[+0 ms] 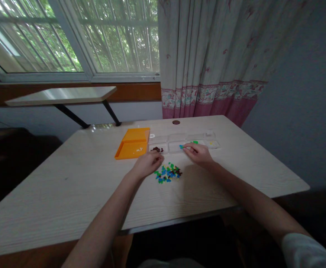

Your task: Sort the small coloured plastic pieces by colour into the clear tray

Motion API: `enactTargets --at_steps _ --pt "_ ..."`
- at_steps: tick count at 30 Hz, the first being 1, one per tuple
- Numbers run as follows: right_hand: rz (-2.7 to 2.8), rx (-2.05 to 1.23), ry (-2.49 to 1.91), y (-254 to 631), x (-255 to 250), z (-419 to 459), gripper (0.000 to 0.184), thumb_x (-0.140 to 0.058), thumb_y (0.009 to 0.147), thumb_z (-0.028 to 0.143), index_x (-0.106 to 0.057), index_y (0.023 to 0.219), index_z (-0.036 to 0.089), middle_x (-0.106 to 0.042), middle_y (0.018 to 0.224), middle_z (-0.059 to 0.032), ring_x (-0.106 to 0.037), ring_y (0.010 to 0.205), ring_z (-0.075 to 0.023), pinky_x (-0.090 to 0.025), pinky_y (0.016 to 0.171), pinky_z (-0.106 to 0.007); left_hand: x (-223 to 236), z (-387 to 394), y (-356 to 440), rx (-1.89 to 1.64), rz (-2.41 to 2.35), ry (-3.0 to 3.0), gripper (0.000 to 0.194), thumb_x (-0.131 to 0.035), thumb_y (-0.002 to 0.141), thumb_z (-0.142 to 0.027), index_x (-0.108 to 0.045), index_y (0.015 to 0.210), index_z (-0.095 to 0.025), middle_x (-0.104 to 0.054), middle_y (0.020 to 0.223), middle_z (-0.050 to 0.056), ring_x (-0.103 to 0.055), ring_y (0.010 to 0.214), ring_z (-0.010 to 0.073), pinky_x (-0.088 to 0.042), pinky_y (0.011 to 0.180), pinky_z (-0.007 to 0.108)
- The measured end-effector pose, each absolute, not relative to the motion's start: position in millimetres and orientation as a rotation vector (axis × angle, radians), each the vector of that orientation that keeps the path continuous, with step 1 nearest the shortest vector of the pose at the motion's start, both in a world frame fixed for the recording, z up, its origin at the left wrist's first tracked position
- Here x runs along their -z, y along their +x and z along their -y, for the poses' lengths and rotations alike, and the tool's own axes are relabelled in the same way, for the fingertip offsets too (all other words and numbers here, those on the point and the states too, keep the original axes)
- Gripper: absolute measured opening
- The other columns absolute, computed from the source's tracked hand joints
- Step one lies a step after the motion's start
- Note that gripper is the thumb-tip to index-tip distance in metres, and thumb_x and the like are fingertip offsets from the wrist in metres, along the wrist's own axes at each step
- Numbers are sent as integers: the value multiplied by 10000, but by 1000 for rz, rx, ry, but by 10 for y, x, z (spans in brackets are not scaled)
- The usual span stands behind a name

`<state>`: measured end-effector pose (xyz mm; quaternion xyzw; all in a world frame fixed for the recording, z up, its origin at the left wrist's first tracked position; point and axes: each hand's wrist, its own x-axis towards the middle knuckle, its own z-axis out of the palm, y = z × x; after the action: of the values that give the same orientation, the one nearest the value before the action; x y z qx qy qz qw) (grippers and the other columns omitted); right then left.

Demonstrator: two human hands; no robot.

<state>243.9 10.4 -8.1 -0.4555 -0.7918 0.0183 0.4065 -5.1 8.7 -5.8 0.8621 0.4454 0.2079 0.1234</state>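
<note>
My right hand (199, 153) pinches a small blue piece (181, 146) at its fingertips, over a clear plastic box (174, 151). Beside it, partly behind my fingers, green pieces (194, 142) lie in another clear box. My left hand (148, 163) is closed with its fingers curled, just left of a loose pile of small blue, green, brown and pale yellow pieces (167, 172). Whatever it may hold is hidden. Beyond its fingers, dark brown pieces (157, 149) lie in a clear box. The pieces are too small to tell their exact shape.
An open orange case (119, 152) with a few white pieces stands left of the clear boxes. At the right end, a small clear box (216, 145) holds yellow bits. All rest on a pale wooden table (96, 186). A raised shelf (65, 95) stands at the back left.
</note>
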Motion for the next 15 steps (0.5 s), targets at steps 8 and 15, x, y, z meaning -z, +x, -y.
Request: enactTargets --at_steps 8,15 --pt "1985 -11 -1157 2475 71 -129 306 -458 823 393 -675 849 179 -491 475 25 -440 462 -80 -372 552 -183 95 -104 -88 -523 -1019 2505 240 -472 820 -217 -659 968 -202 -609 884 64 -553 819 150 -433 746 255" --pt "1977 -19 -1163 2462 67 -120 313 -456 825 398 -675 859 177 -507 491 22 -443 462 -77 -370 547 -184 76 -98 -82 -472 -956 2505 257 -476 820 -187 -669 986 -218 -581 886 67 -530 832 151 -432 761 264"
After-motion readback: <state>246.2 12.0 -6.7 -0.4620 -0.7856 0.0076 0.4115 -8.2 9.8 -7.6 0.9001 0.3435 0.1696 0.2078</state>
